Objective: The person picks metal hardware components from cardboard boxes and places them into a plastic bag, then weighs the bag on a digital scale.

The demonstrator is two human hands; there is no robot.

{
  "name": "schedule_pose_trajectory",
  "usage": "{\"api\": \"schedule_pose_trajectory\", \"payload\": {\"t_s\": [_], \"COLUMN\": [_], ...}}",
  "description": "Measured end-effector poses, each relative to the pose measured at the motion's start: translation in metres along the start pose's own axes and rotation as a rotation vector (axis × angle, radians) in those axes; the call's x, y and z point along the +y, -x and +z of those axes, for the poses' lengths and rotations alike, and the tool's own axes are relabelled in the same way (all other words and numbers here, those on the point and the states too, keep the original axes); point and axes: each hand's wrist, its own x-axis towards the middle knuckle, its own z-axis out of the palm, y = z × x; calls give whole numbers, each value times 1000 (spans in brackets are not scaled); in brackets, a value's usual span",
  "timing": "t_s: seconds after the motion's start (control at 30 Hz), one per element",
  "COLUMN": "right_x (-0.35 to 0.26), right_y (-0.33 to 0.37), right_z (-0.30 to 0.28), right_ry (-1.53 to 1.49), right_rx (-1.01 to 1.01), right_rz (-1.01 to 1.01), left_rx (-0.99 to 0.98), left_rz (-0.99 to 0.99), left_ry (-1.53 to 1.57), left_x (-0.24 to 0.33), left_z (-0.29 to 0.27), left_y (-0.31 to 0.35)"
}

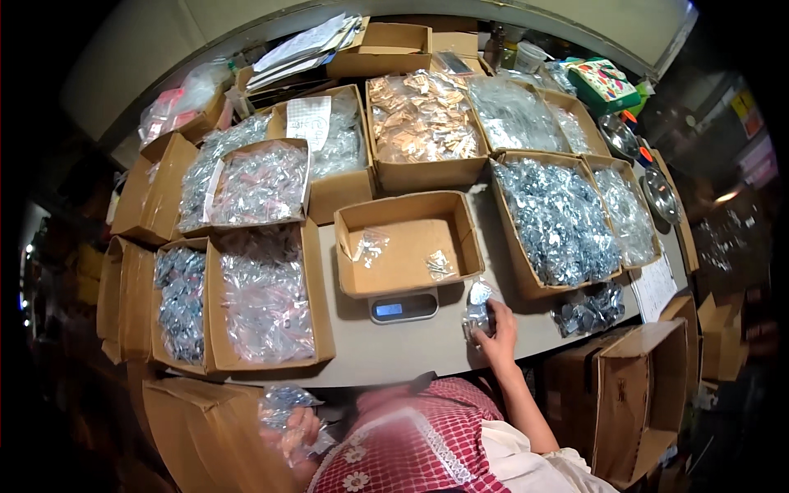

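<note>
My right hand (498, 335) is closed on a small clear bag of metal parts (478, 296), which rests on the table (382, 353) just right of the scale. Low on the left, beside a cardboard box (201, 423), my left hand (297, 435) grips clear plastic bags of small grey-blue parts (288, 401); it is slightly blurred. In front of me, a shallow cardboard box (403, 283) sits on a small digital scale (404, 309). Inside it lie a small bag of pale parts (370, 246) and another with thin metal pieces (440, 264).
Boxes of bagged parts surround the scale: reddish-clear bags (267, 304) left, copper-coloured pieces (423, 115) behind, grey metal pieces (559, 218) right. Dark bagged parts (588, 311) lie near the right edge. Cardboard boxes (637, 403) stand beside me. Papers (304, 49) are stacked at the back.
</note>
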Motion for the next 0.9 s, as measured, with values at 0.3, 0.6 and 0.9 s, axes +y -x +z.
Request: {"api": "schedule_pose_trajectory", "payload": {"t_s": [0.3,0.6,0.9], "right_x": [-76,-127,-145], "right_y": [-32,-167,-189], "right_z": [-25,28,54], "right_ry": [-614,753,331], "right_rx": [261,-524,-758], "right_rz": [132,-306,-346], "left_rx": [377,353,338], "left_rz": [141,208,397], "left_ry": [-47,67,-41], "left_x": [100,56,59], "left_z": [28,61,38], "left_y": [-25,-73,-38]}}
